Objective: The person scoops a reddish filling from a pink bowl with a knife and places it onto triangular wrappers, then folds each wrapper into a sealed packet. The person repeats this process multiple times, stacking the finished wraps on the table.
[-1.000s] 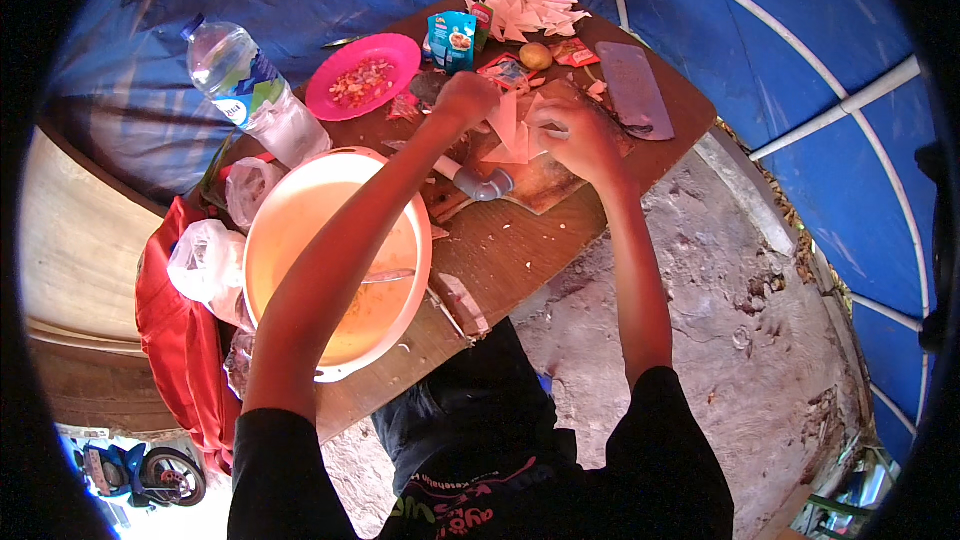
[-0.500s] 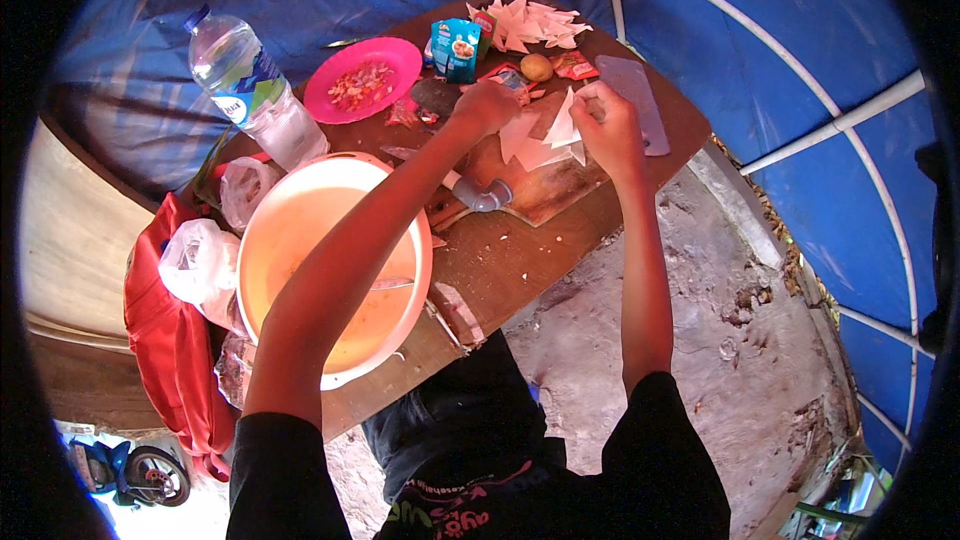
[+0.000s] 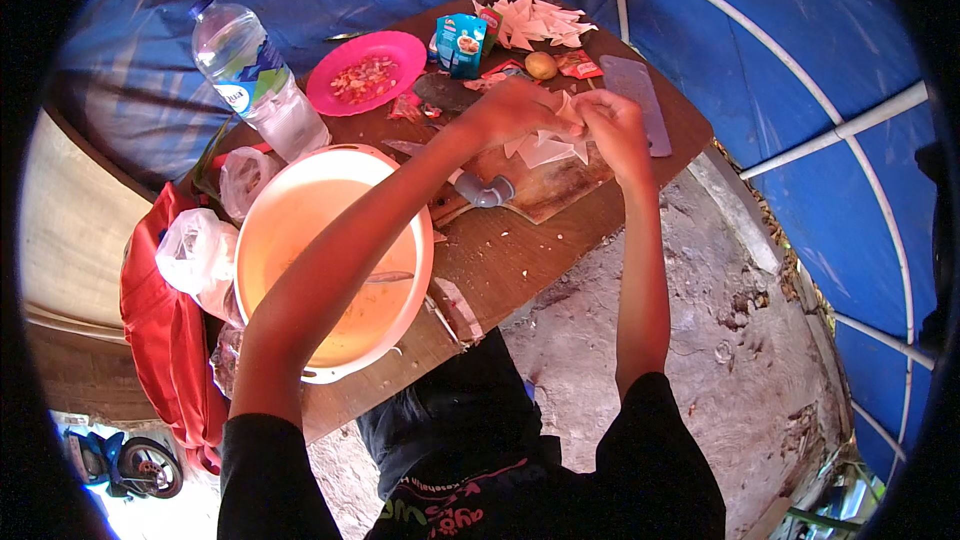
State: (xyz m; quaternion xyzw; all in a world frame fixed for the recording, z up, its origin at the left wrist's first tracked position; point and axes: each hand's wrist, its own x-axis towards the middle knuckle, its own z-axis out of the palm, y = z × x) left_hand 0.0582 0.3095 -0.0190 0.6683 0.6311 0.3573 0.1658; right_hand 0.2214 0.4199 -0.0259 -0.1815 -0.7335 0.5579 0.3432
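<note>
Over the wooden cutting board, my right hand pinches a thin, pale triangular wrapper sheet. From the left, my left hand reaches to the same sheet, its fingers closed at the sheet's edge and close to the right fingertips. More pale triangular sheets lie loose on the board beneath both hands. A heap of similar pale triangles sits at the table's far end. A knife and a grey bent pipe-like piece lie left of the board.
A large pale basin with a spoon inside stands under my left forearm. Behind it are a water bottle, a pink plate of chopped pieces and a blue pouch. A round yellowish fruit or vegetable and a translucent board lie farther right.
My left hand has moved right, from beside the sheets to the sheet in my right hand. Both hands now meet at it.
</note>
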